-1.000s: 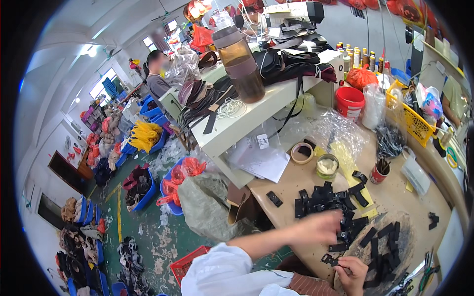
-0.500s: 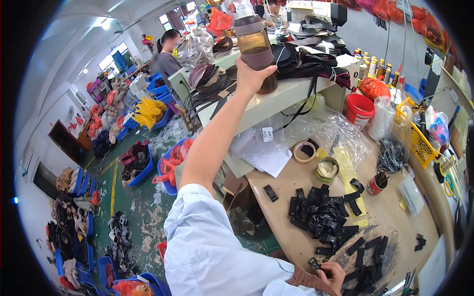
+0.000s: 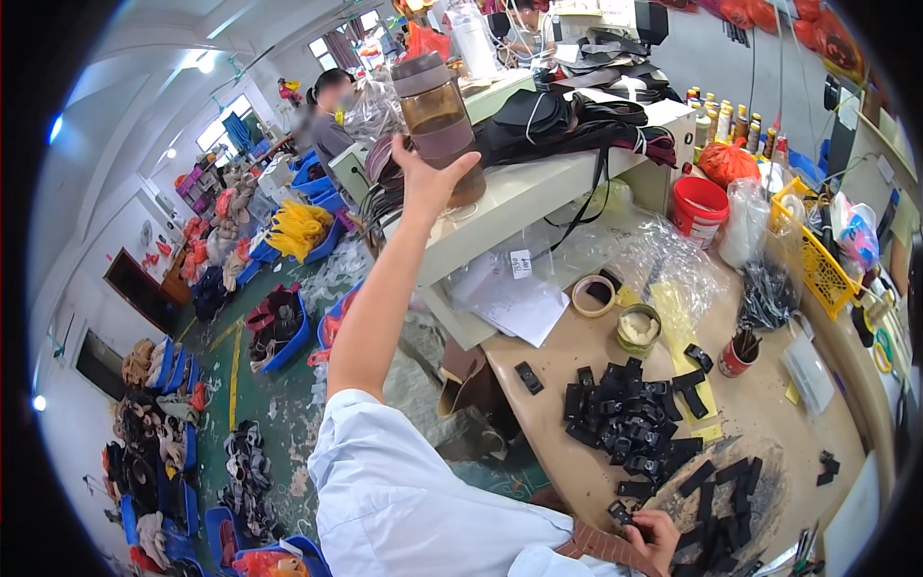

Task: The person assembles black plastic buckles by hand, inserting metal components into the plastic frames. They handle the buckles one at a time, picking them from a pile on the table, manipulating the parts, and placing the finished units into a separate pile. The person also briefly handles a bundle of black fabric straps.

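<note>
A brown translucent drinking bottle (image 3: 439, 111) with a grey-brown cap and a sleeve band stands tilted-looking on the cream shelf (image 3: 567, 183). My left hand (image 3: 430, 183) is at its lower part, with thumb and a finger spread wide; the finger shows apart from the bottle's left side. The other fingers are hidden. At the bench's near edge, my right hand (image 3: 654, 537) pinches a small black strap piece with a buckle (image 3: 621, 514). A heap of similar black pieces (image 3: 615, 409) lies beyond it. Plain black strips (image 3: 707, 510) lie beside that hand on a worn round board (image 3: 769, 462).
On the bench are an open tin of pale paste (image 3: 638, 329), a tape roll (image 3: 593, 296), a red tin with sticks (image 3: 738, 354) and a red bucket (image 3: 700, 207). Black straps (image 3: 538, 125) lie on the shelf. Blue floor bins (image 3: 288, 332) stand at left; a person (image 3: 332, 120) is beyond.
My left hand and the bottle have shifted left along the shelf, and the hand's grip has widened. My right hand stays at the bench edge with the black piece.
</note>
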Action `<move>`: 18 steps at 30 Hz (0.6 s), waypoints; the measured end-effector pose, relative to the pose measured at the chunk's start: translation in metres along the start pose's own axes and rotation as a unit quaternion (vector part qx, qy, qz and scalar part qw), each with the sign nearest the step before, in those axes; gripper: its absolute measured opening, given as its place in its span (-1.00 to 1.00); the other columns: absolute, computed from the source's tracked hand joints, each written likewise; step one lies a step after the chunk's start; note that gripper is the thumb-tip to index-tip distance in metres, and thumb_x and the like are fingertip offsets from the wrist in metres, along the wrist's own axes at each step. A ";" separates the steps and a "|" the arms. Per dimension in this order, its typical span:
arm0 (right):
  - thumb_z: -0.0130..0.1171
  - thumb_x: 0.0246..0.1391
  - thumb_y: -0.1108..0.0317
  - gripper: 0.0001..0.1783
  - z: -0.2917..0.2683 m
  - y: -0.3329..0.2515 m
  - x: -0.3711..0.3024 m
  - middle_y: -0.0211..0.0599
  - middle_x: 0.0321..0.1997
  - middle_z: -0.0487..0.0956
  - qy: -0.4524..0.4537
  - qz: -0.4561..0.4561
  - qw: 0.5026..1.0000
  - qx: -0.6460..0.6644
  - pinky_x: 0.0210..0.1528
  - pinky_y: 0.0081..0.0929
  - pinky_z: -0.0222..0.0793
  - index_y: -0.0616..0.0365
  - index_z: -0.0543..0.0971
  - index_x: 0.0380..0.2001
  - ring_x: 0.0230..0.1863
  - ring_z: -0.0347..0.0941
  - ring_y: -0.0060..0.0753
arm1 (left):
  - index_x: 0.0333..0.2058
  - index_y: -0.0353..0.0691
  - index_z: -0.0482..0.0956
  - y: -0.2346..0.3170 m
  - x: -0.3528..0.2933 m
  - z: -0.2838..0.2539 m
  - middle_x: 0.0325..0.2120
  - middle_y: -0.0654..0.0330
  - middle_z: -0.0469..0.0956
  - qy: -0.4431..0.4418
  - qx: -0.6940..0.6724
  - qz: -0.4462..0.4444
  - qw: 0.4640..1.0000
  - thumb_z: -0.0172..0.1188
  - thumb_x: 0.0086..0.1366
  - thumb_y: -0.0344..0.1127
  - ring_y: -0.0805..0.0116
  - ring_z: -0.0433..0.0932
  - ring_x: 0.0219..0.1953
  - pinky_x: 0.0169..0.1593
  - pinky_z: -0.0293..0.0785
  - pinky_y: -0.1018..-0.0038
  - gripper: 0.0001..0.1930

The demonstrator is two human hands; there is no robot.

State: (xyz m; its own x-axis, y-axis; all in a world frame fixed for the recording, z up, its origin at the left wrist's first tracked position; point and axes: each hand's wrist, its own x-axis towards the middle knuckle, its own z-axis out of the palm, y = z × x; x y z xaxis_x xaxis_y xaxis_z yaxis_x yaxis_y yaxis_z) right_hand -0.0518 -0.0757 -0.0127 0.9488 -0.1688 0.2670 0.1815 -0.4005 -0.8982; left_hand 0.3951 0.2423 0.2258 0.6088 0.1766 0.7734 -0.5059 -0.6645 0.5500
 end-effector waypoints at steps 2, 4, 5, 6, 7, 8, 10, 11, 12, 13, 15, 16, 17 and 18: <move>0.27 -0.11 0.54 -0.81 -0.007 -0.007 -0.001 -0.13 -0.27 0.55 0.012 -0.008 0.999 -0.031 -0.30 -0.48 0.42 0.27 0.52 -0.36 -0.33 0.50 -0.24 | 0.14 -0.50 -0.17 0.021 -0.020 0.012 0.06 -0.27 0.15 0.125 0.178 0.082 0.973 0.46 -0.16 -0.06 -0.04 0.19 0.14 0.19 0.13 0.19 0.12; 0.26 -0.09 0.53 -0.82 -0.021 -0.011 0.001 -0.14 -0.27 0.55 0.036 -0.014 0.997 -0.063 -0.30 -0.47 0.42 0.26 0.52 -0.36 -0.32 0.50 -0.24 | 0.12 -0.51 -0.06 0.047 -0.031 0.026 0.07 -0.29 0.13 0.103 0.150 0.256 0.950 0.37 -0.05 -0.11 -0.11 0.10 0.18 0.22 0.05 0.13 -0.04; 0.26 -0.08 0.52 -0.83 -0.027 -0.015 0.001 -0.15 -0.27 0.55 0.040 -0.017 0.997 -0.069 -0.30 -0.47 0.42 0.26 0.52 -0.36 -0.31 0.50 -0.24 | 0.11 -0.51 -0.03 0.059 -0.032 0.026 0.07 -0.29 0.13 0.050 0.159 0.320 0.933 0.36 -0.03 -0.12 -0.12 0.10 0.18 0.22 0.05 0.14 -0.08; 0.25 -0.07 0.50 -0.84 -0.032 -0.021 0.002 -0.14 -0.27 0.55 0.044 0.008 0.997 -0.070 -0.30 -0.47 0.43 0.25 0.53 -0.36 -0.31 0.50 -0.23 | 0.10 -0.52 0.01 0.070 -0.034 0.031 0.07 -0.28 0.13 -0.003 0.165 0.381 0.910 0.34 -0.01 -0.14 -0.13 0.10 0.18 0.22 0.05 0.15 -0.12; 0.25 -0.07 0.49 -0.84 -0.036 -0.020 0.000 -0.14 -0.27 0.55 0.041 0.017 0.996 -0.083 -0.28 -0.46 0.42 0.24 0.53 -0.36 -0.30 0.50 -0.22 | 0.06 -0.53 0.09 0.080 -0.035 0.043 0.06 -0.26 0.16 -0.084 0.043 0.319 0.943 0.31 0.01 -0.14 -0.16 0.13 0.15 0.20 0.08 0.18 -0.20; 0.25 -0.07 0.48 -0.84 -0.040 -0.018 -0.002 -0.14 -0.28 0.55 0.040 0.025 0.994 -0.098 -0.26 -0.45 0.42 0.24 0.53 -0.36 -0.29 0.50 -0.21 | 0.06 -0.53 0.09 0.083 -0.033 0.060 0.04 -0.27 0.18 -0.066 0.029 0.268 0.961 0.31 0.01 -0.12 -0.16 0.15 0.13 0.19 0.10 0.19 -0.19; 0.25 -0.07 0.48 -0.84 -0.045 -0.022 -0.002 -0.14 -0.28 0.55 0.039 0.018 0.992 -0.119 -0.24 -0.43 0.42 0.24 0.53 -0.36 -0.28 0.50 -0.20 | 0.07 -0.53 0.08 0.077 -0.018 0.096 0.02 -0.27 0.22 -0.027 0.003 0.165 0.986 0.31 0.01 -0.07 -0.16 0.20 0.11 0.16 0.15 0.20 -0.16; 0.25 -0.07 0.48 -0.84 -0.048 -0.024 -0.002 -0.13 -0.27 0.55 0.041 0.014 0.990 -0.133 -0.23 -0.42 0.41 0.24 0.53 -0.36 -0.28 0.50 -0.19 | 0.07 -0.54 0.07 0.068 -0.006 0.114 0.03 -0.30 0.20 -0.012 0.027 0.011 1.000 0.31 0.00 -0.02 -0.16 0.19 0.11 0.16 0.16 0.20 -0.13; 0.25 -0.07 0.48 -0.84 -0.050 -0.025 -0.004 -0.13 -0.27 0.54 0.049 0.024 0.989 -0.137 -0.22 -0.41 0.41 0.24 0.53 -0.36 -0.28 0.49 -0.18 | 0.08 -0.55 0.06 0.064 0.002 0.129 0.04 -0.32 0.18 0.002 0.047 -0.143 0.989 0.31 0.00 0.03 -0.16 0.19 0.11 0.16 0.16 0.20 -0.09; 0.25 -0.07 0.48 -0.84 -0.052 -0.025 -0.008 -0.13 -0.28 0.54 0.062 0.036 0.986 -0.148 -0.21 -0.41 0.41 0.24 0.53 -0.36 -0.27 0.49 -0.18 | 0.10 -0.59 0.02 0.067 0.003 0.136 0.07 -0.36 0.13 -0.033 -0.057 -0.294 0.954 0.29 -0.02 0.12 -0.16 0.17 0.14 0.19 0.12 0.19 -0.01; 0.25 -0.07 0.48 -0.84 -0.056 -0.022 -0.012 -0.13 -0.28 0.54 0.070 0.034 0.987 -0.141 -0.21 -0.40 0.41 0.24 0.52 -0.37 -0.28 0.49 -0.17 | 0.12 -0.55 0.01 0.004 0.023 0.155 0.14 -0.32 0.04 -0.045 -0.264 -0.348 0.898 0.27 0.07 0.00 -0.05 0.12 0.20 0.23 0.09 0.20 -0.11; 0.25 -0.08 0.48 -0.84 -0.057 -0.019 -0.015 -0.13 -0.28 0.54 0.079 0.037 0.986 -0.140 -0.21 -0.40 0.41 0.24 0.52 -0.37 -0.28 0.49 -0.17 | 0.13 -0.50 0.03 0.006 0.019 0.155 0.18 -0.25 0.03 -0.060 -0.336 -0.351 0.872 0.26 0.11 -0.06 0.01 0.09 0.22 0.22 0.10 0.18 -0.17; 0.25 -0.08 0.48 -0.84 -0.057 -0.017 -0.016 -0.13 -0.28 0.54 0.087 0.039 0.986 -0.138 -0.22 -0.40 0.41 0.24 0.52 -0.37 -0.28 0.49 -0.17 | 0.13 -0.45 0.06 0.009 0.024 0.156 0.19 -0.19 0.02 -0.076 -0.395 -0.383 0.832 0.25 0.13 -0.09 0.03 0.09 0.22 0.21 0.10 0.15 -0.22; 0.25 -0.08 0.48 -0.84 -0.058 -0.014 -0.014 -0.12 -0.28 0.54 0.088 0.044 0.986 -0.137 -0.22 -0.40 0.41 0.23 0.52 -0.38 -0.28 0.49 -0.17 | 0.13 -0.40 0.08 0.015 0.031 0.158 0.21 -0.12 0.00 -0.092 -0.449 -0.414 0.786 0.23 0.15 -0.13 0.06 0.08 0.23 0.20 0.11 0.12 -0.27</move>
State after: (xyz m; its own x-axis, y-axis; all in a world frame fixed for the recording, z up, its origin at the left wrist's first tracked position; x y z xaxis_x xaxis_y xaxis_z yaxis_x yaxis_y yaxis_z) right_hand -0.0831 -0.1196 0.0164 0.8938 -0.3576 0.2708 0.0014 -0.6016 -0.7988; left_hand 0.5030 0.1236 0.2085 0.9931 0.1151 0.0203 -0.0671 0.4188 0.9056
